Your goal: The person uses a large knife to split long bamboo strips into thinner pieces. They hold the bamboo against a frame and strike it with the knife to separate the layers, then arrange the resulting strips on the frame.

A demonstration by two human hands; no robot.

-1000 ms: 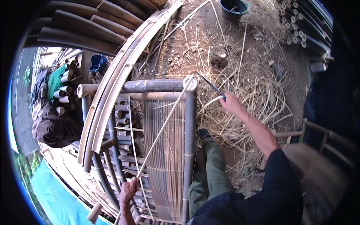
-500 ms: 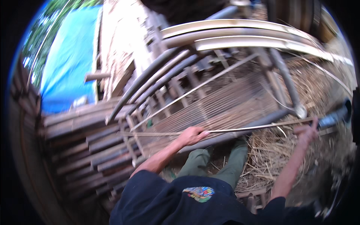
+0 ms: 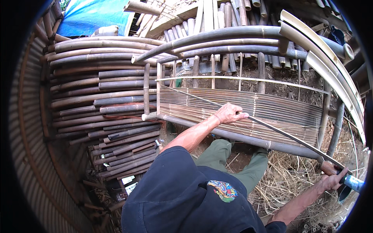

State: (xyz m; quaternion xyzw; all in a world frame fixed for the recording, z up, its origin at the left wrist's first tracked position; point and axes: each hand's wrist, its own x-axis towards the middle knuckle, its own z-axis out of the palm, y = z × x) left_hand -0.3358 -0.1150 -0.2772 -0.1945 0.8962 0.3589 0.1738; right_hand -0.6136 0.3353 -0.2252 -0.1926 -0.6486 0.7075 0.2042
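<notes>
A long, thin bamboo strip (image 3: 272, 129) slants across the bamboo bench frame (image 3: 237, 139), from its far left corner down to the near right. My left hand (image 3: 231, 113) is closed on the strip near its middle, above the bench's slatted seat (image 3: 217, 116). Beyond the bench's right end, my right hand (image 3: 333, 181) has its fingers bent around the strip's right end. Against that hand shows a short brown wooden piece (image 3: 328, 168), whose kind I cannot make out. Just right of the fingers is a bluish cylinder (image 3: 352, 183), partly cut off by the picture's dark rim.
Bamboo poles (image 3: 116, 85) are stacked at the left beside a corrugated wall (image 3: 29, 155). Split bamboo halves (image 3: 326, 62) curve along the back right. Shavings (image 3: 287, 176) litter the ground by my legs. A blue tarp (image 3: 97, 17) hangs at the far left.
The view has turned and become sharper. The strip, nearly level before, now slopes down to the right. My right hand appears lower; both hands are still at the strip.
</notes>
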